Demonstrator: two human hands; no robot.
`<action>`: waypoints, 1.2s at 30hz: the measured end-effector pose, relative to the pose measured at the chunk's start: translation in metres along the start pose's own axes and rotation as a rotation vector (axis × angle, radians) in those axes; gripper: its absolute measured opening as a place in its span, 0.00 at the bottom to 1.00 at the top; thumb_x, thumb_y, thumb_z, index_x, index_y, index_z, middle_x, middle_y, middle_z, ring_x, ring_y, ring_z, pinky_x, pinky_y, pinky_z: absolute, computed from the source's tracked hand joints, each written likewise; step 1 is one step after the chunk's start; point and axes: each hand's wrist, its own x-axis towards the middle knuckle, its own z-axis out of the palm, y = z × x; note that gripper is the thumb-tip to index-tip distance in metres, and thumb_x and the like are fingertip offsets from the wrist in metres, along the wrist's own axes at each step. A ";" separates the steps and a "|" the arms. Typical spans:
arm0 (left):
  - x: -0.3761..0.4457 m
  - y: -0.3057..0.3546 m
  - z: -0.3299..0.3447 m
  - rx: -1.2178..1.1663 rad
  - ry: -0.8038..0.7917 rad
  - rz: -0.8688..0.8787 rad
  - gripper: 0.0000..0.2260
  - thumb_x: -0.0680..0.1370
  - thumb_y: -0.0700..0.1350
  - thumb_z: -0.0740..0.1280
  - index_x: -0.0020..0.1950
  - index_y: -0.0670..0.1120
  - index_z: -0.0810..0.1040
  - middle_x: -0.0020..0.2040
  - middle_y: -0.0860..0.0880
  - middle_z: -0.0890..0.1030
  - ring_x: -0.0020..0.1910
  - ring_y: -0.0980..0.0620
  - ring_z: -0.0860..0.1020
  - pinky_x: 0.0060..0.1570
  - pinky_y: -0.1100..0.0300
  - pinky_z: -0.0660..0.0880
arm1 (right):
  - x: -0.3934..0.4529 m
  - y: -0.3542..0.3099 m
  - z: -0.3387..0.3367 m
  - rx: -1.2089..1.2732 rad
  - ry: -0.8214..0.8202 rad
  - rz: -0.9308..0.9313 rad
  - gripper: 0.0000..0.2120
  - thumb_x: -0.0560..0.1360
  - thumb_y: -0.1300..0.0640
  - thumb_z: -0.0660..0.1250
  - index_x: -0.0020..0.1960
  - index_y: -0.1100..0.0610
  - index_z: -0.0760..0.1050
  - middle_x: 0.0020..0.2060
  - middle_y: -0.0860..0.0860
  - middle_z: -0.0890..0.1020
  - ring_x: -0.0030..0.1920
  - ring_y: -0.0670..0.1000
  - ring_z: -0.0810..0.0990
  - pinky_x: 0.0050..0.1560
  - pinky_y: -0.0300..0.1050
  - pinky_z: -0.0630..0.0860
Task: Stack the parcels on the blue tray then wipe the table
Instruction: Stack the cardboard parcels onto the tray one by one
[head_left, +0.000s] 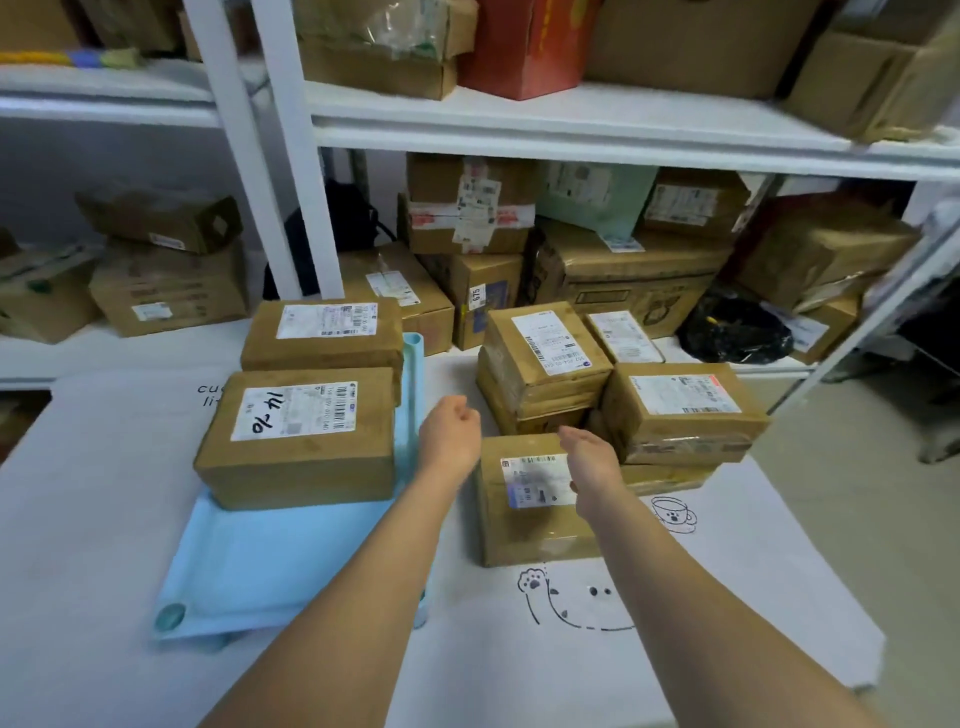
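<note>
A light blue tray (270, 566) lies on the white table at the left. Two brown parcels rest on it: a near one marked "14-10" (298, 436) and a far one (324, 332). To the right stand several more brown parcels on the table: a near one with a label (530, 499), a stacked one behind it (543, 358) and one at the right (680, 410). My left hand (449, 434) hovers between the tray and the parcels, fingers loosely curled, holding nothing. Above the near parcel's far right corner hovers my right hand (589, 454), fingers extended, holding nothing.
The white table cover (519, 649) carries cartoon drawings near the front. White shelving (519, 124) behind the table is packed with cardboard boxes, a black bag (735, 327) and a dark backpack (343, 223). The floor shows at the right.
</note>
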 end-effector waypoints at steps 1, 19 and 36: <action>-0.001 -0.006 0.013 -0.038 -0.058 -0.092 0.10 0.78 0.39 0.59 0.55 0.35 0.75 0.56 0.36 0.77 0.55 0.37 0.76 0.52 0.51 0.73 | 0.006 0.006 -0.011 -0.011 0.036 0.035 0.14 0.80 0.59 0.58 0.62 0.61 0.75 0.62 0.59 0.76 0.60 0.60 0.73 0.59 0.53 0.70; -0.015 -0.067 0.082 -0.170 -0.285 -0.524 0.12 0.77 0.43 0.64 0.57 0.39 0.79 0.53 0.40 0.82 0.48 0.44 0.80 0.48 0.54 0.78 | 0.048 0.053 -0.070 -0.096 0.021 0.302 0.14 0.79 0.60 0.56 0.62 0.65 0.70 0.51 0.58 0.72 0.51 0.57 0.69 0.48 0.47 0.66; -0.022 -0.011 0.031 -0.362 -0.130 -0.100 0.14 0.77 0.35 0.64 0.63 0.42 0.78 0.63 0.46 0.77 0.64 0.49 0.73 0.59 0.63 0.67 | 0.010 -0.008 -0.095 0.244 0.038 0.143 0.13 0.75 0.47 0.67 0.53 0.51 0.68 0.51 0.51 0.70 0.54 0.54 0.68 0.55 0.57 0.73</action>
